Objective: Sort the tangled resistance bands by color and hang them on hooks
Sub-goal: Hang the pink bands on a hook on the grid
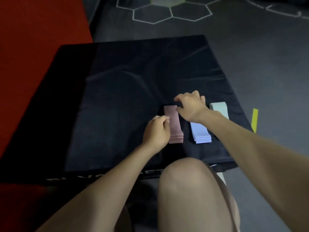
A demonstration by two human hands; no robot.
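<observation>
Three flat stacks of resistance bands lie side by side on a black cloth-covered box (127,91). The pink stack (173,124) is on the left, a pale blue stack (199,133) is in the middle, and a light green stack (219,108) is on the right, partly behind my right forearm. My left hand (156,131) rests curled against the left edge of the pink stack, fingers touching it. My right hand (190,106) hovers over the top end of the pink stack with fingers spread, fingertips at its far right corner. No hooks are in view.
A yellow strip (254,119) lies on the grey floor right of the box. Red mat (38,39) covers the floor on the left. White hexagon markings (168,12) are on the floor beyond. My bare knee (189,185) is below the box's near edge.
</observation>
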